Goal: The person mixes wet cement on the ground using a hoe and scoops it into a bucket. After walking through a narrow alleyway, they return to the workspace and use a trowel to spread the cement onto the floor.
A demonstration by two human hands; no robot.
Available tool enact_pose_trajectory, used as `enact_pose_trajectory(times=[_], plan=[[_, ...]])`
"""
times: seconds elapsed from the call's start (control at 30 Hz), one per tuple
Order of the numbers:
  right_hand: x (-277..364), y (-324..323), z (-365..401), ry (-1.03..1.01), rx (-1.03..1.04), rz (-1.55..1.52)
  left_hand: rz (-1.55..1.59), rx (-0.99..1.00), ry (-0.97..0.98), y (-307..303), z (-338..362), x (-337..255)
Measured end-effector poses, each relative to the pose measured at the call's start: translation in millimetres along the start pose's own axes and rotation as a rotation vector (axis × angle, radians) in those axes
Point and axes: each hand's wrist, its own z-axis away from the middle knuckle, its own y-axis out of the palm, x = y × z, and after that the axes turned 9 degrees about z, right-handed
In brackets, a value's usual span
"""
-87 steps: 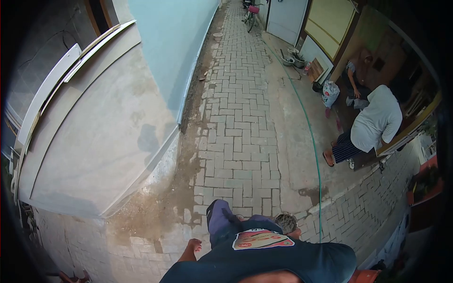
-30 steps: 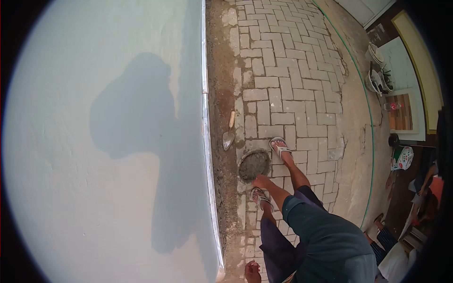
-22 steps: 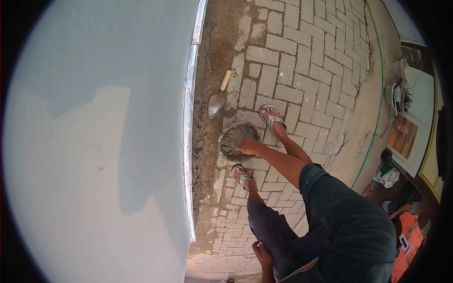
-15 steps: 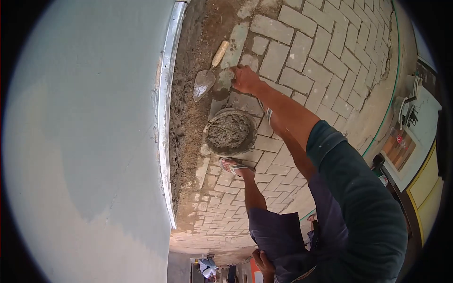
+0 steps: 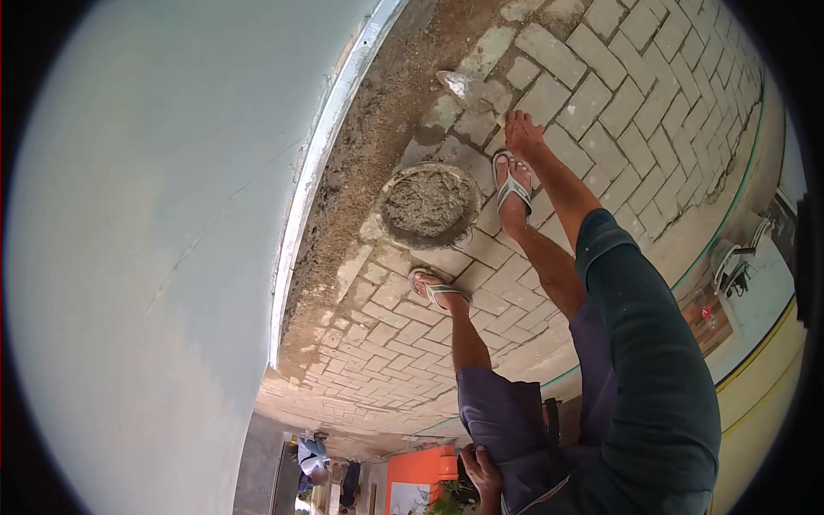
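Observation:
My right hand [image 5: 524, 136] is closed around the handle of a pointing trowel, just above the paving. The trowel's blade [image 5: 477, 91] points away from me toward the wall, with its tip bright and the rest smeared grey. Between my feet and the wall sits a round, shallow bucket [image 5: 474, 183] filled with wet grey mortar [image 5: 429, 206]. My left hand [image 5: 481, 469] rests on my thigh, over the dark purple shorts [image 5: 506, 412], fingers spread and holding nothing.
A pale plastered wall [image 5: 172, 215] edged by a metal strip [image 5: 296, 223] runs along the left, above a strip of rough soil [image 5: 356, 163]. Herringbone pavers [image 5: 618, 129] cover the ground. My sandaled feet [image 5: 513, 184] stand beside the bucket. Another person [image 5: 313, 459] is far behind, near an orange object [image 5: 421, 468].
The trowel lay on the ground by the soil strip; my right hand has taken its handle and drawn it away from the wall. The view has tilted. My left hand stays on my thigh.

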Motion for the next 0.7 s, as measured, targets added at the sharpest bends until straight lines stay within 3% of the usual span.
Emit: enact_pose_trajectory(times=[0.07, 0.17, 0.2, 0.3, 0.4, 0.43, 0.47, 0.5, 0.57, 0.6, 0.67, 0.7], plan=[[-49, 18, 37, 0.034, 0.070, -0.134, 0.048, 0.010, -0.014, -3, 10, 24], [-90, -34, 137, 0.208, 0.177, -0.191, 0.042, 0.031, 0.288, 8, 5, 81], [-108, -38, 168, 0.207, 0.151, -0.171, 0.162, 0.007, 0.033, 5, 8, 70], [-128, -98, 269, 0.386, 0.135, -0.246, 0.185, -0.012, 0.058, 8, 15, 126], [-154, -118, 338, 0.251, 0.023, -0.323, 0.344, -0.010, -0.020, 21, 22, 210], [-169, -110, 338, 0.252, 0.173, -0.345, 0.395, -0.006, -0.072, 25, 28, 235], [-161, -126, 366, 0.331, 0.177, -0.466, 0.501, -0.028, -0.097, 32, 36, 255], [-145, -151, 393, 0.388, 0.344, -0.553, 0.604, -0.051, -0.115, 35, 37, 280], [-172, -94, 357, 0.168, 0.368, -0.492, 0.772, -0.139, -0.106, 47, 42, 326], [-140, -118, 384, 0.220, 0.367, -0.519, 0.909, -0.148, -0.128, 53, 41, 348], [-103, -118, 423, 0.021, 0.353, -0.420, 1.130, -0.175, -0.168, 51, 49, 376], [-37, -162, 526, 0.060, 0.345, -0.402, 1.205, -0.207, -0.188, 32, 56, 383]])
